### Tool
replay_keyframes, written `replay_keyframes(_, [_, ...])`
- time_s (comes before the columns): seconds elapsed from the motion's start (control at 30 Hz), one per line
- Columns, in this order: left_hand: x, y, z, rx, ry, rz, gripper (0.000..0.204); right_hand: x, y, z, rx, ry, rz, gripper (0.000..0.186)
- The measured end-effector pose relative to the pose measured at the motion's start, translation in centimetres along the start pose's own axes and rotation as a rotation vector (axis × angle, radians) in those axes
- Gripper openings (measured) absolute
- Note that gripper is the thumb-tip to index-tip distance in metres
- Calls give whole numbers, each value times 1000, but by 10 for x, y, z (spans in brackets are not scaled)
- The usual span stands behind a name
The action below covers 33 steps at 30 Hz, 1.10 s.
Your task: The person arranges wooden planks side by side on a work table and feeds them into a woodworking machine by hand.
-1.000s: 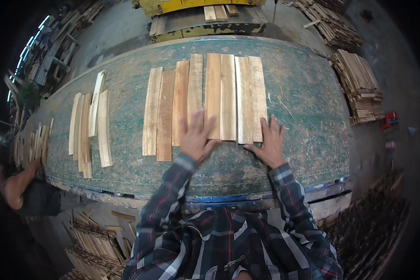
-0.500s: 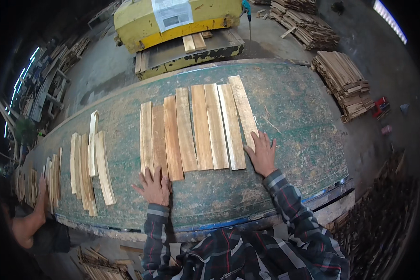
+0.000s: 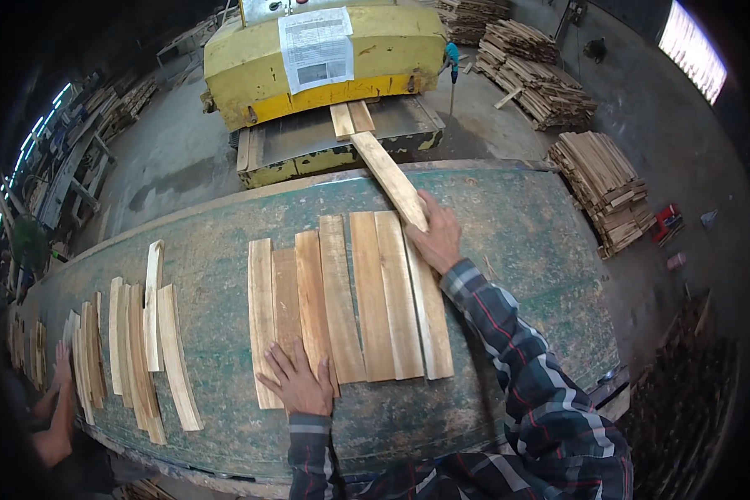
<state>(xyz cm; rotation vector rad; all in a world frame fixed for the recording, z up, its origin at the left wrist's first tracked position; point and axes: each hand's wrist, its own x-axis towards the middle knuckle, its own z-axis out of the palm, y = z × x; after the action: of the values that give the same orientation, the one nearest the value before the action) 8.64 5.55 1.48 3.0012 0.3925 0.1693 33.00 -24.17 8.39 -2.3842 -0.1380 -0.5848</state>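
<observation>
Bench [image 3: 529,258]: a broad, scuffed green surface, and plenty of timber is spread across it.
Right hand [image 3: 437,236]: stretched out over the bench, and a long, pale tan wooden board [image 3: 390,179] is pinched by its near end between thumb and fingers.
Board's position: slanted out past the bench's far edge, its tip brought right up by two pale flat boards [image 3: 342,121] on the bed of a yellow metal machine [image 3: 396,54]; whether they are touched cannot be told.
Left hand [image 3: 302,385]: laid palm down, fingers spread, on the near part of a row of seven light-brown wooden boards [image 3: 371,292] mid-bench.
Bench's left: narrow pale wooden strips [image 3: 133,350] are clustered; farther along, a co-worker's hand [image 3: 62,367] is seen beside more.
</observation>
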Motion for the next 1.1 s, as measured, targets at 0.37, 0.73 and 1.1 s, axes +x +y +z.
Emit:
replay_keyframes(0.37, [9, 0, 0, 53, 3, 12, 69, 71, 7, 89, -25, 16, 53, 84])
replay_keyframes(0.73, [-2, 8, 6, 24, 169, 97, 66, 110, 16, 97, 34, 24, 156, 86])
replay_keyframes(1.1, [8, -14, 17, -85, 126, 172, 66, -139, 64, -82, 35, 117, 152, 73])
